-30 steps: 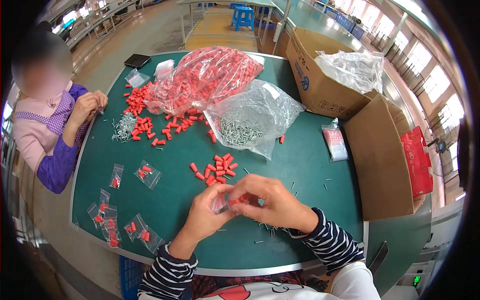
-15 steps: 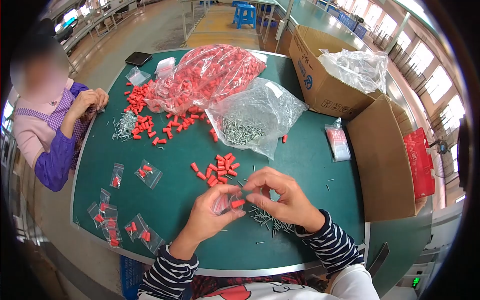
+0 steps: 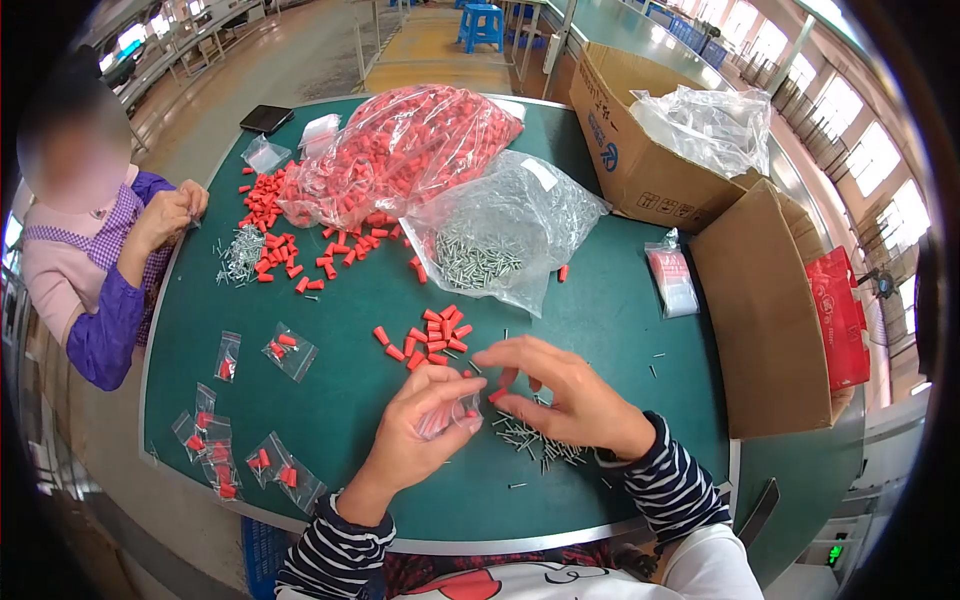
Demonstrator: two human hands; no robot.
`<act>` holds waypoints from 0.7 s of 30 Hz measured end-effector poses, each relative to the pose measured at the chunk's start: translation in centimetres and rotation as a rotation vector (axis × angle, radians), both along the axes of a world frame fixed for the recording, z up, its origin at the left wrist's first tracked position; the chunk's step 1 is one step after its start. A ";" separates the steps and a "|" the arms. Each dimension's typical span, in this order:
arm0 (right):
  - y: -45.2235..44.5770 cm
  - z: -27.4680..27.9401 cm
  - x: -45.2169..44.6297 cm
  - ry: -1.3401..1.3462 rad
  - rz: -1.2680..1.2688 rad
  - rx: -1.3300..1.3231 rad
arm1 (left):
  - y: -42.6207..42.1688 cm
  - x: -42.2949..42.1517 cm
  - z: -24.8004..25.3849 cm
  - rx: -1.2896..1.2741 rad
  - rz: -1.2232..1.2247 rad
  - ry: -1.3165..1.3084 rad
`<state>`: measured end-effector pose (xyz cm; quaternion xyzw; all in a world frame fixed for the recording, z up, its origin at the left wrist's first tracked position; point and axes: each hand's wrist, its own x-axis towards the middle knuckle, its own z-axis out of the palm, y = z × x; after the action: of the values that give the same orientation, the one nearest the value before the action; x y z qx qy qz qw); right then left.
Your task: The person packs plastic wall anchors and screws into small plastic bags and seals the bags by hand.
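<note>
My left hand point(image 3: 425, 415) is closed around small clear zip bags point(image 3: 438, 418) with red marks, their mouth side facing right. My right hand point(image 3: 575, 400) is just to the right, with a red tapered plastic cap point(image 3: 497, 396) at the thumb tip, gripped against fingers that are partly hidden. Under and beside this hand lies a pile of small metal screws point(image 3: 540, 445). Beyond both hands sits a small heap of red caps point(image 3: 437, 338). How much is inside the held bag is hard to see.
Filled zip bags point(image 3: 218, 455) lie at left. Farther back are a large bag of red caps point(image 3: 420, 150), a bag of screws point(image 3: 490, 250) and loose caps. Cardboard boxes point(image 3: 765, 320) and a pack of bags point(image 3: 672, 280) stand right. A co-worker point(image 3: 110, 250) sits left.
The red cap seen at the bag's mouth has gone from there. A red cap now shows at my right thumb tip, and the right hand's fingers have spread slightly over the screws.
</note>
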<state>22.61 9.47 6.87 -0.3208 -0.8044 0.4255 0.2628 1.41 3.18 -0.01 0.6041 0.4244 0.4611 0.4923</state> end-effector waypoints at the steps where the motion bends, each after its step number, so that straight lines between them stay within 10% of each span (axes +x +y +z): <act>1: -0.1 -0.6 0.0 0.035 0.008 -0.044 | 0.0 0.1 -0.1 -0.027 -0.016 -0.087; 6: -1.1 -2.9 -0.4 0.133 -0.061 -0.234 | -0.3 0.9 0.3 -0.114 0.023 -0.395; 21: -2.0 -3.0 0.1 0.269 -0.193 -0.148 | -0.1 0.5 0.5 -0.036 0.141 -0.225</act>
<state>22.74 7.48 3.89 -0.3553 -0.6938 0.4953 0.3834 1.95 3.13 0.50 0.5086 0.4161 0.5516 0.5138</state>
